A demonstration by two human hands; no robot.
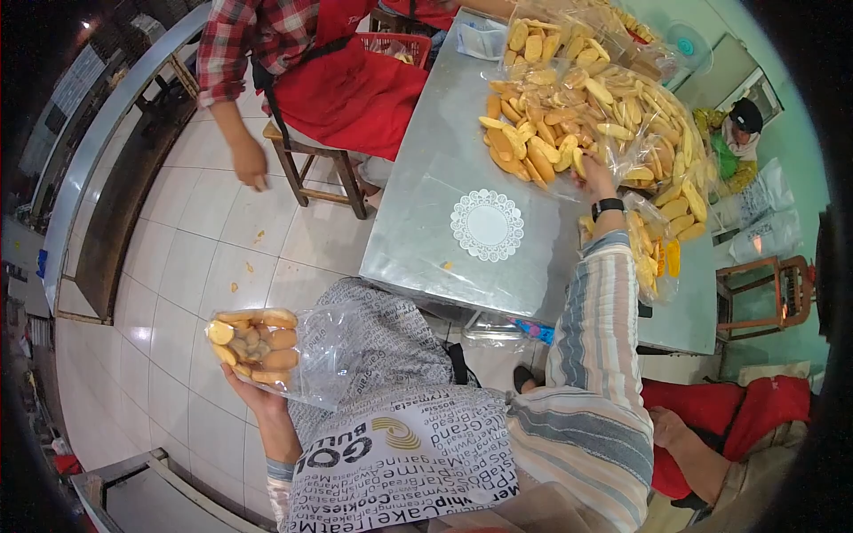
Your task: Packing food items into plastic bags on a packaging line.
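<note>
My left hand (pixel 256 398) supports a clear plastic bag (pixel 323 353) from below, out to the left of my lap. Rows of golden, oblong bread pieces (pixel 276 338) fill its closed end, and the other end is loose film. On the metal-topped table (pixel 413 226), my right hand (pixel 598 174) reaches to the near edge of a big bread heap (pixel 533 126). Its fingers grip one yellowish bread piece (pixel 578 162); the fingertips are partly hidden. A round white lace-pattern doily (pixel 487 225) lies flat to the left of that hand.
Clear bags of bread (pixel 650 240) crowd the table's right side. A co-worker in a red apron (pixel 340 93) sits on a wooden stool (pixel 320 160) at the left; other people are at the right. A folded plastic sheet (pixel 481 40) lies at the far end. Crumbs (pixel 250 267) dot the tiled floor.
</note>
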